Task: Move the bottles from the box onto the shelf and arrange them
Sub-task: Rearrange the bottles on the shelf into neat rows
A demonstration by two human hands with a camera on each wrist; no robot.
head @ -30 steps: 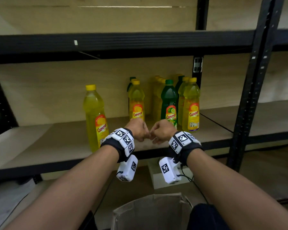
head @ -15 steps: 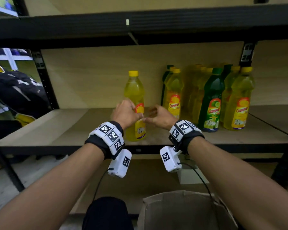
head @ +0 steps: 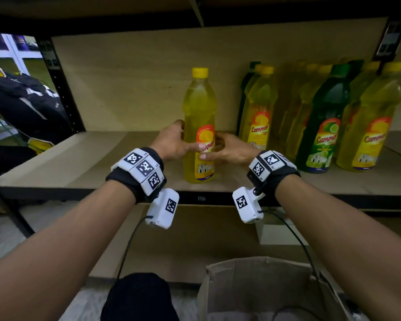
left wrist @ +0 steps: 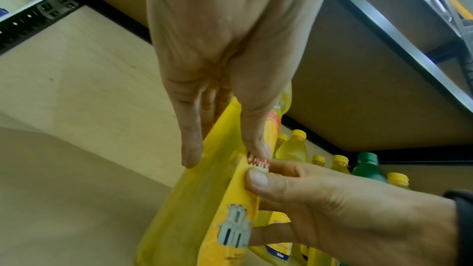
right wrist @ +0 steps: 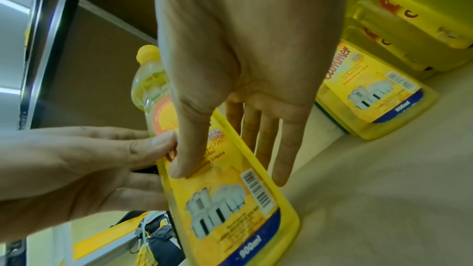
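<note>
Both hands clasped on a single yellow bottle (head: 199, 126), upright on the wooden shelf (head: 97, 163) near its front edge. Left hand (head: 171, 142) wrapped around the bottle's side at 9 o'clock, thumb laid across the label and fingers reaching behind; right hand (head: 229, 150) mirroring it from 3 o'clock, thumb (right wrist: 184, 145) pressed to the label front, fingers long and slightly parted along the far side. Thumb tips nearly touching over the red brand lettering. Seen from the right wrist, label marked 900ml, barcode and a picture of white glassware below the thumb. Off at 3 o'clock of the held bottle, well apart, a packed group of yellow bottles (head: 257, 107) in rows, a dark green bottle (head: 326, 126) among them at the front. Down at 6 o'clock, below the shelf, the rim of an open cardboard box (head: 259, 265). At 9 o'clock beyond the black upright, a dark bag (head: 26, 103).
</note>
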